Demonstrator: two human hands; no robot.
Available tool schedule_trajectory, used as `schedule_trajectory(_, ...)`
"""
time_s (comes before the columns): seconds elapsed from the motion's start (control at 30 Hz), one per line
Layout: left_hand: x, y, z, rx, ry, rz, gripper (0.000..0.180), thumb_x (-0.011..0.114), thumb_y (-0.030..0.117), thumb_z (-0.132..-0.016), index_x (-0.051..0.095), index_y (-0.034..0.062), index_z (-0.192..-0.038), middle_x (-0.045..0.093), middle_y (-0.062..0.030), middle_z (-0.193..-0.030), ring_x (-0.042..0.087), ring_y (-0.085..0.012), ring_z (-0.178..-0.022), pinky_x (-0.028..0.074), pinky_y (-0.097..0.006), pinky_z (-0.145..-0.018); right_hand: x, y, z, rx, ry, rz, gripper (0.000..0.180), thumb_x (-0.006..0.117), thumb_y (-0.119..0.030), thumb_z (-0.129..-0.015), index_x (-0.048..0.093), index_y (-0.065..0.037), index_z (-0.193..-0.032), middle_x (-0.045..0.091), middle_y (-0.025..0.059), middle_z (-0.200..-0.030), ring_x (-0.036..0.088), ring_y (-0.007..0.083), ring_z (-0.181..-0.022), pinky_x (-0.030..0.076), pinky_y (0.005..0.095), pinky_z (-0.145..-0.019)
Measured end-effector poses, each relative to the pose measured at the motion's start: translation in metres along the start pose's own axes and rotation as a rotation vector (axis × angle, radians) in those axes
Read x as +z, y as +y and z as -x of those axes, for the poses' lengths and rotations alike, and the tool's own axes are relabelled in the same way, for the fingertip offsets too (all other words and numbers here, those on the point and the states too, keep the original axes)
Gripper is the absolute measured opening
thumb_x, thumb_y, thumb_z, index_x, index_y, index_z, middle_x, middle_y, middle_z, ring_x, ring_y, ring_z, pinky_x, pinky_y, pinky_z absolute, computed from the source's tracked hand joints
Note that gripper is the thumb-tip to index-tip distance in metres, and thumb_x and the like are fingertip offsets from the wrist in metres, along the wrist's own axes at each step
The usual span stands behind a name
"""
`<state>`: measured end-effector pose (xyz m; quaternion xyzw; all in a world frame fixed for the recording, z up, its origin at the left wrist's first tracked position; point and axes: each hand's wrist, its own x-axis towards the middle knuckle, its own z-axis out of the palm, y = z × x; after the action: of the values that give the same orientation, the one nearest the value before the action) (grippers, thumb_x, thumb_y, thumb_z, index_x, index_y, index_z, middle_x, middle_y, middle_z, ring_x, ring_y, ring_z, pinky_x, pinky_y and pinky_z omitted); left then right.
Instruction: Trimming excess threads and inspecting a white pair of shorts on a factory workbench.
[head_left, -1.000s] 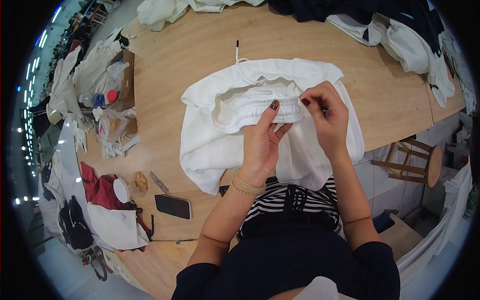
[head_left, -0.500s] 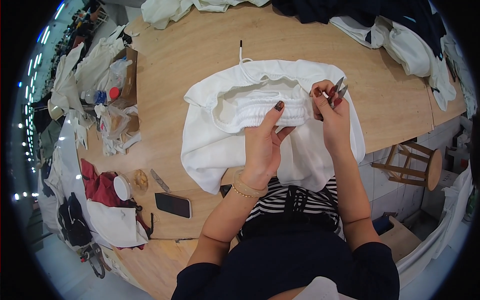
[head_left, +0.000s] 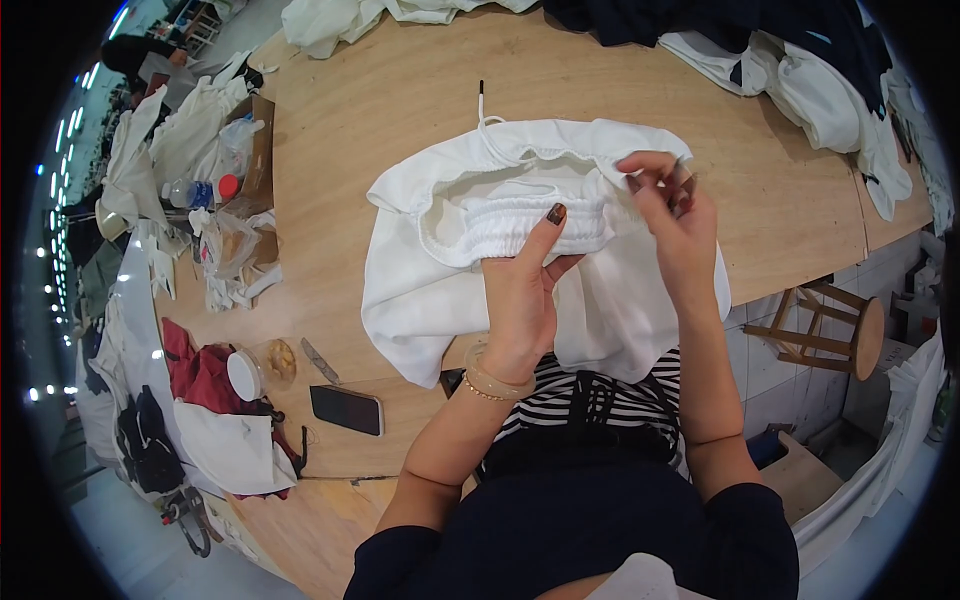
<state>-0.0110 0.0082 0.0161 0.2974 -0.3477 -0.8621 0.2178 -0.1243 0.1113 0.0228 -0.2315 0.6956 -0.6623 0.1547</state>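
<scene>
A white garment [head_left: 425, 300] with a gathered elastic waistband [head_left: 500, 230] lies spread on the table in front of me. My left hand [head_left: 525, 295] grips the waistband, thumb on top and fingers folded beneath. At the waistband's right end is my right hand [head_left: 680, 215], its thumb and forefinger drawn close together by the fabric edge. Small metal thread snips are tucked in that hand, mostly hidden by the fingers; only a bit of blade shows. A white drawstring [head_left: 482, 110] with a dark tip runs out from the far edge of the garment.
On the left lie a phone [head_left: 347, 410], a utility knife [head_left: 320, 361], a lidded jar [head_left: 262, 370] and red cloth [head_left: 200, 365]. Behind them a cardboard box [head_left: 262, 160] holds bottles and bags. Dark and white garments [head_left: 810, 95] pile up far right; a wooden stool [head_left: 830, 330] stands below.
My right hand has turned and shifted slightly right, so the snips' blades show less. My left hand and the waistband have moved a little to the left.
</scene>
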Motion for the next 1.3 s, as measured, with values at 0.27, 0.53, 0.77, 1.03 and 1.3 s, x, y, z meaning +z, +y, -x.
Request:
schedule_trajectory(0.27,-0.015,-0.011,0.015,-0.04,0.021,0.065,0.032,0.055,0.018,-0.095,0.051,0.0044,-0.124,0.059,-0.0066,-0.117,0.06,-0.0192,-0.106,0.05,-0.038,-0.091,-0.017,0.011,-0.013,-0.02,0.161,-0.023,0.02,0.051,-0.011,-0.096,0.062,0.004,-0.089,0.059,-0.0008,-0.08,0.046,0.0073,-0.069,0.039,0.0214,-0.066)
schedule_trajectory(0.53,-0.1,-0.015,0.064,-0.443,0.089,-0.201,0.031,0.044,0.024,-0.1,0.061,-0.002,-0.1,0.066,-0.0086,-0.089,0.064,-0.0144,-0.079,0.053,-0.027,-0.07,-0.058,0.042,-0.004,0.026,0.195,0.31,0.014,0.056,-0.011,-0.093,0.063,0.0,-0.088,0.054,-0.0008,-0.076,0.042,0.0073,-0.066,0.038,0.0209,-0.062)
schedule_trajectory(0.77,-0.105,0.028,0.008,0.683,0.539,-1.218,0.018,0.068,0.012,-0.083,0.06,-0.0001,-0.093,0.054,-0.0049,-0.074,0.051,-0.0159,-0.065,0.042,-0.026,-0.06,-0.018,0.061,0.005,-0.139,0.069,0.726,0.036,0.072,-0.007,-0.073,0.057,-0.009,-0.105,0.056,0.0069,-0.09,0.059,0.0236,-0.07,0.047,0.0344,-0.058)
schedule_trajectory(1.03,-0.138,0.066,-0.061,0.075,0.293,-1.271,0.042,0.062,0.016,-0.087,0.054,0.0006,-0.126,0.065,-0.012,-0.106,0.064,-0.0182,-0.088,0.051,-0.03,-0.075,-0.041,0.101,-0.038,-0.272,0.276,1.011,0.025,0.069,-0.006,-0.075,0.063,-0.008,-0.1,0.059,0.0078,-0.089,0.062,0.0264,-0.071,0.047,0.0371,-0.058)
schedule_trajectory(1.3,-0.144,0.105,-0.048,-0.055,-0.064,0.183,0.026,0.05,0.009,-0.095,0.055,-0.0023,-0.118,0.062,-0.0112,-0.118,0.061,-0.0197,-0.107,0.051,-0.035,-0.094,-0.066,0.04,-0.07,0.417,0.224,-0.433,0.016,0.058,-0.011,-0.092,0.063,-0.009,-0.107,0.066,0.0021,-0.097,0.063,0.0167,-0.089,0.052,0.0338,-0.077)
